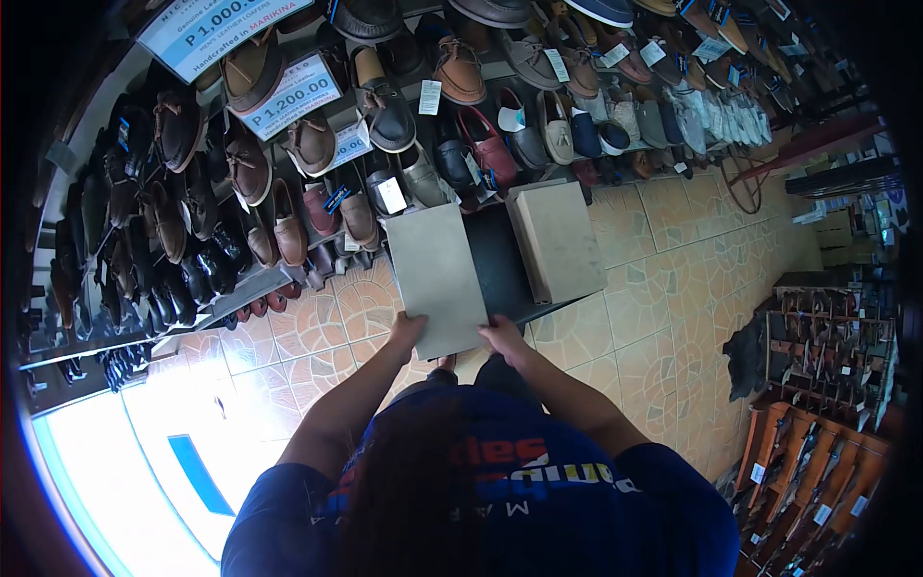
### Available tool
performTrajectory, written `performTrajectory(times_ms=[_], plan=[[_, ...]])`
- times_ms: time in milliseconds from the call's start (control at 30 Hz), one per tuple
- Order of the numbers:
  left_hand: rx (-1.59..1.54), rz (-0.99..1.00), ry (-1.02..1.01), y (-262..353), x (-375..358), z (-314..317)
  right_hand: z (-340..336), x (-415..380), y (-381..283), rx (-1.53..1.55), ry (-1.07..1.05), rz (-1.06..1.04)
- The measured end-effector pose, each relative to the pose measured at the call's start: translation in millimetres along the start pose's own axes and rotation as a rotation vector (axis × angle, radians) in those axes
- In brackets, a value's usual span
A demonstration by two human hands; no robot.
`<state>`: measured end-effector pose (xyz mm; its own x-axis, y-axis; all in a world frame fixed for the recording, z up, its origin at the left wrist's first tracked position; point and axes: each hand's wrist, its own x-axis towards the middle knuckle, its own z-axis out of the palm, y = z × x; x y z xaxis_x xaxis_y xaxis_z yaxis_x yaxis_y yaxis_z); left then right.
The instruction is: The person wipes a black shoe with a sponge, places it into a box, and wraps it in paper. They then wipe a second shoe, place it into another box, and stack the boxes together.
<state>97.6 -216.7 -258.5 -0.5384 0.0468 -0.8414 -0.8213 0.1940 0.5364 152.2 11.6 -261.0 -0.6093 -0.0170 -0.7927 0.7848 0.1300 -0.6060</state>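
A flat grey-beige shoebox (pixel 437 274) lies in front of me, its near end toward my body. My left hand (pixel 409 330) grips its left edge close to the near corner. At the opposite edge, my right hand (pixel 502 337) has its fingers against the box side, thumb near the top. Whether the box has anything inside cannot be seen. Beside it, to the right, a second grey-beige shoebox (pixel 562 240) rests on a black bench (pixel 497 252). The bench surface shows between the two boxes.
Shelves of shoes (pixel 461 72) run across the front and left, with price signs (pixel 288 96) among them. Patterned floor tiles (pixel 635 317) surround the bench. Wooden racks (pixel 812 471) with goods stand at right. Bright light enters through a glass door (pixel 144 471) at lower left.
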Motion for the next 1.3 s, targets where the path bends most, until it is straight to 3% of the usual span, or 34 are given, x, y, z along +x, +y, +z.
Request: performTrajectory(times_ms=[133,200,233,267,300,333,467,567,633,767,967,1167,1300], plan=[[0.087,0.044,0.027,47,-50,3,-15,-39,-47,0.211,0.116,-0.098],[-0.028,0.046,-0.164,81,-71,-7,-32,-69,-89,0.720,-0.013,-0.085],[-0.086,0.049,-0.258,94,-75,-12,-54,-66,-94,0.787,-0.102,-0.172],[-0.052,0.157,-0.270,104,-74,-17,-76,-64,-99,0.853,-0.192,-0.260],[-0.015,0.266,-0.280,112,-73,-21,-85,-72,-113,0.827,-0.117,-0.369],[-0.045,0.344,-0.138,122,-76,-20,-94,-85,-128,0.800,-0.040,-0.480],[0.551,0.610,0.315,81,6,-31,-141,-115,-134,0.799,0.136,-0.621],[0.458,0.253,0.096,28,50,-26,-143,-138,-122,0.793,0.332,-0.606],[0.504,0.181,-0.030,10,58,-16,-146,-151,-106,0.775,0.450,-0.567],[0.400,0.098,-0.025,7,60,-5,-159,-166,-71,0.718,0.571,-0.504],[0.205,0.175,-0.111,3,54,-17,-183,-190,-59,0.675,0.701,-0.501],[0.229,0.325,-0.228,65,-25,-2,-211,-200,-46,0.787,0.820,-0.578],[0.291,0.449,-0.353,131,-69,53,-224,-201,-36,0.823,0.902,-0.628]])
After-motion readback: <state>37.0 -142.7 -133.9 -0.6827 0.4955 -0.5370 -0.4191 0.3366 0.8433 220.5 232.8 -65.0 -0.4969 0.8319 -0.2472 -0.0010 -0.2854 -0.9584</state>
